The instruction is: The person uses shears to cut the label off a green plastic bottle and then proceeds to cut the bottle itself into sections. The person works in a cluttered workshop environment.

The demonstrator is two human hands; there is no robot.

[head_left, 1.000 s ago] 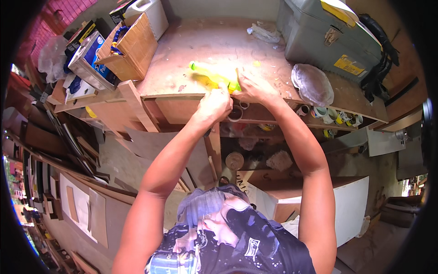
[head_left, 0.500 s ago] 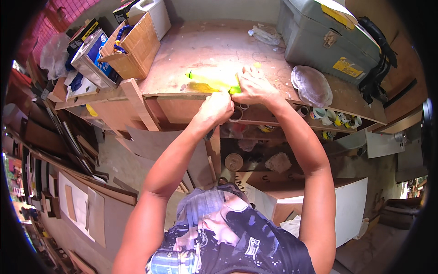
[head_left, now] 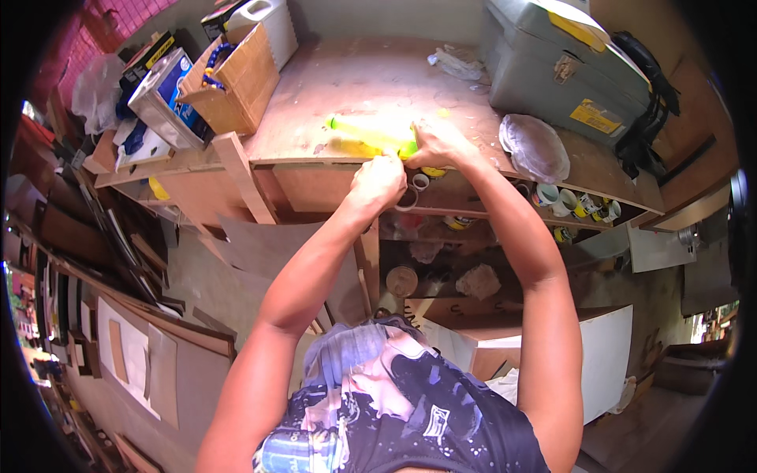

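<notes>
A bright yellow-green, see-through bottle (head_left: 355, 140) lies on its side along the front edge of the wooden workbench (head_left: 339, 79). Its narrow green end points left, and strong light washes out its outline. My right hand (head_left: 438, 145) grips its wide right end, with the thumb on the near side. My left hand (head_left: 380, 180) is closed at the near side of that same end, fingertips pinched against it, knuckles up. What lies between the two hands is partly hidden by the fingers.
Left on the bench stand a cardboard box (head_left: 236, 87), a metal can (head_left: 167, 98) and a white jug (head_left: 272, 31). A grey toolbox (head_left: 568, 71) and a plastic-wrapped bundle (head_left: 535, 148) stand right. Below, a shelf holds several cups (head_left: 564, 202); a white panel (head_left: 607, 359) leans nearby.
My right hand's fingers have drawn in more tightly around the bottle's wide end. My left hand stays nearly in place; the view has shifted slightly.
</notes>
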